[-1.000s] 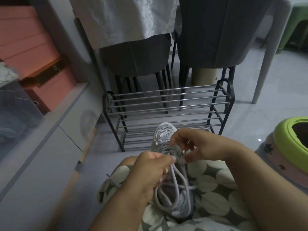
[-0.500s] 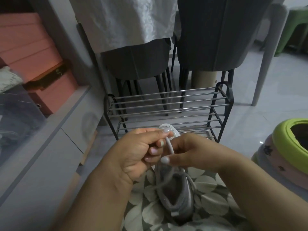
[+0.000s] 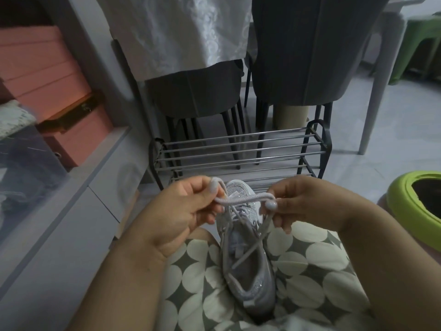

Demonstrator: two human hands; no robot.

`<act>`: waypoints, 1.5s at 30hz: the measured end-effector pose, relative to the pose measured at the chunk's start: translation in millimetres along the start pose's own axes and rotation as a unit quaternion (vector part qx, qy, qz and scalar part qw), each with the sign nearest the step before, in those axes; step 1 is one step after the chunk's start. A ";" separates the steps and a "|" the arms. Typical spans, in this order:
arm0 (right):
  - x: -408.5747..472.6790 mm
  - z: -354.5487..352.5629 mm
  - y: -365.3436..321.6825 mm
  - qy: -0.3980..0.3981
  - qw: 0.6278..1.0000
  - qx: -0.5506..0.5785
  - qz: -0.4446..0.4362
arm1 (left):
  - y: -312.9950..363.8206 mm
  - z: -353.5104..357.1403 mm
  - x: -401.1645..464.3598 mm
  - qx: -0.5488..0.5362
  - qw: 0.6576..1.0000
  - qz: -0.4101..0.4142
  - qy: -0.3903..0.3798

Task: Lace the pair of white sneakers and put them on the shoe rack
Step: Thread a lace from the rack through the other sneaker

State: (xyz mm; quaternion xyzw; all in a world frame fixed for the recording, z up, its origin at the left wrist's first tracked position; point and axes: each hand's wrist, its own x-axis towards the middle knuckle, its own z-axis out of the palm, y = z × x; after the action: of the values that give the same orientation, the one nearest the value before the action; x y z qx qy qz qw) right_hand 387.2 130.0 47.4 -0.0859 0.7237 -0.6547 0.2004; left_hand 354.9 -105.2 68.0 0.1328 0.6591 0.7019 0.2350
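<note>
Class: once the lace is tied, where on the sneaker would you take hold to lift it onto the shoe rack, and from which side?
Probably the heel collar of the sneaker, taken from above on the wearer's side. It lies on the lap, toe toward the shoe rack, with its open mouth up, offering a rim to pinch. The lace fills the front.

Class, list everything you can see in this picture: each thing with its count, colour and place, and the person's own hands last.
sneaker: 1, white-grey, on lap
lace: 1, white, stretched between hands
shoe rack: 1, black and metal, on floor ahead
chairs: 2, dark grey, behind rack
cloth: 1, white, draped over left chair
boxes: stacked, pink, left shelf
stool: 1, green, far right
round object: 1, green rim, right edge
left hand: pinches lace
right hand: pinches lace
</note>
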 end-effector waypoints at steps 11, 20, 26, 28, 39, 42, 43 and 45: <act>20.2 29.2 12.3 0.066 0.968 0.238 0.043 | -47.4 -1.0 -11.8 0.459 0.887 0.012 -0.045; 18.6 40.2 22.3 0.105 0.915 -0.374 -0.112 | -59.1 11.6 -19.2 0.568 0.819 0.032 -0.081; 28.8 38.4 36.6 0.008 0.789 -0.569 -0.233 | -51.9 -2.9 -14.5 0.415 0.909 -0.029 -0.009; 29.9 35.0 36.3 -0.026 0.785 -0.581 -0.214 | -52.4 -1.4 -13.2 0.385 0.922 -0.004 0.036; 18.4 17.9 23.3 0.009 0.907 -0.398 -0.133 | -71.2 20.5 -10.1 0.580 0.811 0.041 -0.066; 19.3 18.0 27.3 -0.001 0.895 -0.424 -0.142 | -64.2 10.6 -10.1 0.565 0.821 0.021 -0.078; 19.6 17.3 28.6 0.000 0.897 -0.420 -0.139 | -61.8 5.6 -9.4 0.547 0.834 0.021 -0.070; 20.0 15.7 30.7 0.006 0.912 -0.389 -0.130 | -59.1 -4.3 -9.2 0.513 0.856 0.007 -0.061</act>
State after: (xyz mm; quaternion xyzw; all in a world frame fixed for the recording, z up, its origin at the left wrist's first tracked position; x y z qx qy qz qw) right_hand 379.7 111.9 12.7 -0.2467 0.9049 -0.3418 0.0595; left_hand 369.8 -112.3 10.3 0.2816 0.9091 0.2569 0.1679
